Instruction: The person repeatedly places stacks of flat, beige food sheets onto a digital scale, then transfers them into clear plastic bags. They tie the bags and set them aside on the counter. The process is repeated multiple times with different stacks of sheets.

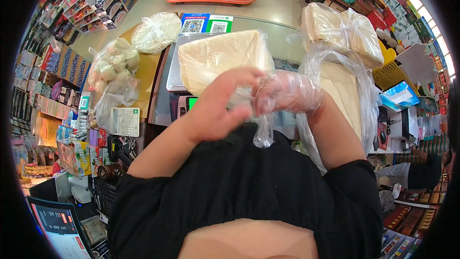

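Folded pale food sheets [222,52], which look like tofu skin, sit in a clear plastic bag [265,52] on a digital scale [174,79] with a green-lit display. In front of them, my right hand [287,91] wears a thin clear plastic glove. Its fingers are closed around gathered clear plastic, and a twisted tail of plastic [264,135] hangs below. My bare left hand [219,104] is close beside it, blurred, with its fingers curved toward the plastic. Whether the left fingers grip anything is hidden.
At left are a bag of pale round buns [116,63], a bagged round stack [156,32] and a calculator [125,120]. Printed code cards [206,24] stand behind the scale. More bagged sheets [339,28] and an opened bag of sheets [339,93] occupy the right.
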Action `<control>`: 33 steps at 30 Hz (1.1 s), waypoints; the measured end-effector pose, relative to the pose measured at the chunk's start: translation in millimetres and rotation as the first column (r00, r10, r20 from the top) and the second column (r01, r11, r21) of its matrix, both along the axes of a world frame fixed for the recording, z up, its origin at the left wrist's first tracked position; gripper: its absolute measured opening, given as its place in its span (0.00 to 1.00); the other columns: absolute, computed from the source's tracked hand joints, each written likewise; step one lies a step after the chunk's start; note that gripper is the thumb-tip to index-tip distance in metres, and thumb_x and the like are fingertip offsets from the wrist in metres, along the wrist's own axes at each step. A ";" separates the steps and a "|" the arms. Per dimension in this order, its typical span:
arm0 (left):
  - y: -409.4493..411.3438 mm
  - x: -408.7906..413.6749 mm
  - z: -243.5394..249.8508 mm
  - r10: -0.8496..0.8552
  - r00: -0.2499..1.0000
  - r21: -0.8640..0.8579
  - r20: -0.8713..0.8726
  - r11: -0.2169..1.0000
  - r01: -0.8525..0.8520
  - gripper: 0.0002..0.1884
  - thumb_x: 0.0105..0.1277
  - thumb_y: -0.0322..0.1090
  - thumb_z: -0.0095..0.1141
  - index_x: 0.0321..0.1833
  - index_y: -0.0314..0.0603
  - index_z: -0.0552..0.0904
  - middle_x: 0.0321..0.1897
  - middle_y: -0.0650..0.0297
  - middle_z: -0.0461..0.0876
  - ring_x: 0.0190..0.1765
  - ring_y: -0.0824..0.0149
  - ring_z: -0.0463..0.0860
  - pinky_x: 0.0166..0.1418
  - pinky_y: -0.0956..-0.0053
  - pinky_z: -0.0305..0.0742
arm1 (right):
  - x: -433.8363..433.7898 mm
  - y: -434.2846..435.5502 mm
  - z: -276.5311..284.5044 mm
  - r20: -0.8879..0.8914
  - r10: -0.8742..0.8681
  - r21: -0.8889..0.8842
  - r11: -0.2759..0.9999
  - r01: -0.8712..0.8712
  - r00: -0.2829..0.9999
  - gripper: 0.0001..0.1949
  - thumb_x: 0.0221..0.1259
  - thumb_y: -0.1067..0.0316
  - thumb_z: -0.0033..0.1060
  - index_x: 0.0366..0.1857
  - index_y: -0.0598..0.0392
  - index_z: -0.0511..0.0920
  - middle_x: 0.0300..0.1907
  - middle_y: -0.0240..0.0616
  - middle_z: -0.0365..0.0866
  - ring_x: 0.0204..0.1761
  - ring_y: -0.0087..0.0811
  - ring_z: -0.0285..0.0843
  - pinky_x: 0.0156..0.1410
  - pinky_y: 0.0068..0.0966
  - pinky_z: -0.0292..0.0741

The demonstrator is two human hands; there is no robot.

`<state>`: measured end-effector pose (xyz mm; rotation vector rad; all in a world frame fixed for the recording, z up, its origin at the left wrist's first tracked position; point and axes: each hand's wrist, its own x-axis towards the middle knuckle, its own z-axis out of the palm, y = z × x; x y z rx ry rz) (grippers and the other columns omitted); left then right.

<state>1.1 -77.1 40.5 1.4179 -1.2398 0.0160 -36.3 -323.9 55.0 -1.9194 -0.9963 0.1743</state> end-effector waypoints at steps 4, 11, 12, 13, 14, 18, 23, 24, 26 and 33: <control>-0.8 33.6 -17.2 -0.045 0.659 0.236 -0.751 0.914 0.331 0.21 0.82 0.39 0.47 0.73 0.38 0.75 0.52 0.61 0.86 0.47 0.67 0.87 0.50 0.72 0.82 | 7.3 27.2 15.5 0.216 -0.231 -0.093 0.962 0.255 0.949 0.08 0.65 0.61 0.69 0.35 0.54 0.85 0.35 0.41 0.86 0.39 0.43 0.83 0.46 0.37 0.78; 0.3 49.3 -54.9 0.027 0.560 0.190 -0.828 0.953 0.234 0.12 0.76 0.33 0.53 0.55 0.39 0.86 0.41 0.61 0.86 0.36 0.64 0.85 0.44 0.69 0.79 | 9.5 44.8 -13.2 0.407 -0.469 0.017 0.862 0.507 0.784 0.07 0.63 0.61 0.63 0.31 0.50 0.82 0.35 0.41 0.85 0.40 0.50 0.85 0.45 0.41 0.81; 5.7 55.1 -67.4 0.166 0.756 0.294 -0.633 0.955 0.037 0.10 0.74 0.33 0.54 0.49 0.38 0.86 0.40 0.60 0.86 0.37 0.61 0.85 0.46 0.67 0.79 | 9.9 38.2 -16.1 0.557 -0.445 0.027 0.853 0.520 0.701 0.09 0.66 0.60 0.64 0.32 0.52 0.83 0.35 0.41 0.86 0.40 0.50 0.85 0.45 0.41 0.80; 13.9 64.6 -77.2 0.303 0.873 0.334 -0.382 0.926 -0.175 0.09 0.73 0.33 0.56 0.43 0.37 0.87 0.39 0.59 0.86 0.38 0.57 0.84 0.48 0.64 0.78 | 8.7 28.9 -17.4 0.695 -0.408 0.037 0.843 0.537 0.593 0.11 0.69 0.58 0.64 0.32 0.54 0.83 0.36 0.40 0.87 0.39 0.51 0.85 0.46 0.40 0.80; 26.2 73.2 -84.2 0.433 0.896 0.310 -0.102 0.869 -0.385 0.09 0.71 0.33 0.58 0.37 0.36 0.87 0.38 0.58 0.86 0.39 0.54 0.84 0.49 0.62 0.78 | 0.4 18.0 -29.3 0.622 -0.497 -0.069 0.735 0.674 0.605 0.15 0.74 0.55 0.59 0.31 0.54 0.83 0.37 0.42 0.87 0.41 0.53 0.85 0.48 0.43 0.80; 87.6 102.3 -99.4 0.580 0.737 0.519 0.346 0.537 -0.665 0.11 0.61 0.35 0.65 0.25 0.34 0.85 0.40 0.53 0.85 0.48 0.48 0.82 0.54 0.56 0.76 | -24.4 -32.8 -94.7 0.429 -0.631 -0.674 0.252 0.694 0.646 0.07 0.68 0.66 0.56 0.38 0.45 0.87 0.35 0.42 0.87 0.39 0.48 0.86 0.44 0.43 0.82; 72.5 134.7 -88.9 0.581 0.637 0.281 0.507 0.587 -0.759 0.12 0.61 0.39 0.66 0.29 0.34 0.87 0.56 0.50 0.85 0.57 0.45 0.82 0.61 0.53 0.76 | 20.6 -26.1 -64.3 0.568 -0.493 -0.558 0.358 0.749 0.659 0.13 0.74 0.62 0.54 0.54 0.52 0.83 0.53 0.47 0.84 0.59 0.48 0.79 0.65 0.44 0.74; 56.1 148.5 -82.3 0.575 0.617 0.225 0.537 0.607 -0.762 0.12 0.62 0.40 0.66 0.31 0.35 0.87 0.59 0.49 0.84 0.61 0.44 0.81 0.64 0.52 0.76 | 45.2 -16.8 -49.6 0.570 -0.491 -0.457 0.477 0.751 0.659 0.18 0.77 0.58 0.53 0.63 0.53 0.80 0.65 0.49 0.81 0.71 0.49 0.72 0.76 0.45 0.66; 18.6 165.5 -79.9 0.537 0.697 0.296 0.476 0.648 -0.702 0.13 0.65 0.41 0.64 0.37 0.35 0.88 0.65 0.48 0.82 0.66 0.43 0.79 0.69 0.51 0.74 | 94.5 -9.5 -67.2 0.546 -0.628 -0.097 0.610 0.786 0.555 0.25 0.73 0.61 0.57 0.72 0.52 0.74 0.75 0.45 0.73 0.78 0.49 0.65 0.83 0.44 0.59; -4.3 115.0 -123.4 0.248 0.847 0.518 0.470 0.700 -0.492 0.15 0.72 0.36 0.54 0.54 0.34 0.85 0.74 0.49 0.76 0.76 0.47 0.73 0.82 0.54 0.63 | 98.9 5.4 -144.3 0.686 -0.278 -0.444 0.572 0.690 0.672 0.28 0.69 0.54 0.55 0.73 0.44 0.75 0.77 0.44 0.70 0.79 0.49 0.64 0.82 0.45 0.62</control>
